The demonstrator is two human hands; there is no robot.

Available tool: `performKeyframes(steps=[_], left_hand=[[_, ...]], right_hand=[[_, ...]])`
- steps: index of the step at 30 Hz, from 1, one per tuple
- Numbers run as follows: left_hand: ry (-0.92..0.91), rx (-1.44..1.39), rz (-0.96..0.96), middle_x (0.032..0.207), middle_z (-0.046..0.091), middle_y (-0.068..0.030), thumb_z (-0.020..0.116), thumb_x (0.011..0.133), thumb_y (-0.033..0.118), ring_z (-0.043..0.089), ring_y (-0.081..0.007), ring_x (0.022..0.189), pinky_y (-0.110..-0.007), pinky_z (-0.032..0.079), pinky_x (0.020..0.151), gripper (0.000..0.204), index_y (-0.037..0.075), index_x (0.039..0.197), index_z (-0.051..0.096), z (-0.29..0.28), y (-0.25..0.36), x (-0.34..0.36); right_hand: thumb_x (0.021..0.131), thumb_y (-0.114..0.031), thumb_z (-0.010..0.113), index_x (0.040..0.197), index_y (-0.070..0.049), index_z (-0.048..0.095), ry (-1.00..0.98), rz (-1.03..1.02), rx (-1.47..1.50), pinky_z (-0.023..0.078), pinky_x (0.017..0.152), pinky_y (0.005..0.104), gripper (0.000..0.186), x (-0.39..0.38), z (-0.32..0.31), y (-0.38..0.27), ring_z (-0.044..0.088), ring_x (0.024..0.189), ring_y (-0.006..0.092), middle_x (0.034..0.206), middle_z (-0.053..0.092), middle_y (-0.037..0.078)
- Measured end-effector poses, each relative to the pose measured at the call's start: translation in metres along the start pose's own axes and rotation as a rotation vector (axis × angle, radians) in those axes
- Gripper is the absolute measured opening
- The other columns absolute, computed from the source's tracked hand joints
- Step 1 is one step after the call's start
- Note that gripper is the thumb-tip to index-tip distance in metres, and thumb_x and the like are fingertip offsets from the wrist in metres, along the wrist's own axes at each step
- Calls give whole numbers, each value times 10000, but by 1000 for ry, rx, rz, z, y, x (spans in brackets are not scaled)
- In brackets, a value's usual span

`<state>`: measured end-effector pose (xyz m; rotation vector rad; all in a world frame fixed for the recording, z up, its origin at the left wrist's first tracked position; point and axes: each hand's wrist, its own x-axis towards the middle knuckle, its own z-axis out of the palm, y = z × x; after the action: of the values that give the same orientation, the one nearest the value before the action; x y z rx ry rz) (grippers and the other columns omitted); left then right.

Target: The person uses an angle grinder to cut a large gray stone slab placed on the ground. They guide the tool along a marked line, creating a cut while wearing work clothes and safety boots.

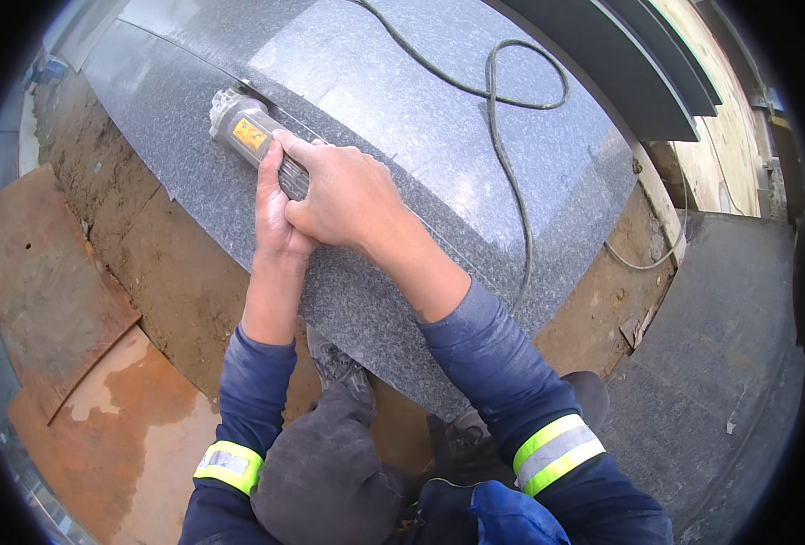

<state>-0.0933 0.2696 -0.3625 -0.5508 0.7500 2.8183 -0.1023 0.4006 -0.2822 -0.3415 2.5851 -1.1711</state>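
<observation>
A dusty angle grinder with a yellow label lies over a speckled grey stone slab. My right hand is closed round its body from above and the right. Beneath and to the left, my left hand grips the same body, its thumb along the side. A dark edge, perhaps the disc or guard, shows at the tool's far right side. It lies on a thin straight line that runs across the slab, pale on the near side and dark on the far side. The disc's contact with the stone is hidden.
A dark cable loops over the slab on the right. Rusty brown sheets lie on the dirt at left. Dark panels and stacked dark slabs stand or lie at right. My shoe is by the near slab edge.
</observation>
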Motion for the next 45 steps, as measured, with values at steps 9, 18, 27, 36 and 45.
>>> performKeyframes(steps=[9, 18, 27, 36, 45], left_hand=[[-37, -70, -64, 1194, 704, -123, 672, 1088, 406, 734, -239, 1107, -411, 645, 975, 448, 80, 1373, 558, 16, -13, -30], [-6, -62, -37, 1207, 696, -130, 671, 1090, 400, 732, -239, 1117, -401, 654, 965, 450, 74, 1379, 555, 9, -9, -16], [-2, -40, -42, 1232, 715, -136, 700, 1061, 428, 721, -259, 1142, -439, 602, 1039, 518, 58, 1399, 568, 2, -4, -6], [-55, -20, -70, 1261, 676, -124, 675, 1075, 440, 702, -250, 1181, -438, 607, 1054, 531, 90, 1442, 518, 9, -22, -34], [-22, -49, -48, 1243, 716, -147, 694, 1065, 426, 723, -268, 1156, -440, 599, 1052, 517, 33, 1381, 580, -9, 0, 5]], right_hand=[[787, -208, 758, 1573, -125, 583, 91, -53, -21, 626, 901, 520, 810, -27, 2, 6, 763, 1052, 471, 1168, 748, 327], [773, -200, 751, 1570, -125, 590, 1, 2, -7, 627, 873, 503, 817, -13, -3, 3, 775, 1009, 443, 1118, 764, 295], [757, -169, 725, 1580, -104, 579, 61, -46, -38, 624, 891, 495, 838, -7, 3, 6, 775, 1013, 428, 1170, 753, 292], [757, -157, 743, 1579, -118, 576, 47, -33, -19, 630, 931, 517, 840, -35, -3, 9, 763, 1080, 485, 1287, 691, 399], [754, -165, 732, 1574, -85, 580, 39, -48, 12, 620, 869, 487, 837, -1, 2, 6, 774, 981, 425, 1096, 769, 263]])
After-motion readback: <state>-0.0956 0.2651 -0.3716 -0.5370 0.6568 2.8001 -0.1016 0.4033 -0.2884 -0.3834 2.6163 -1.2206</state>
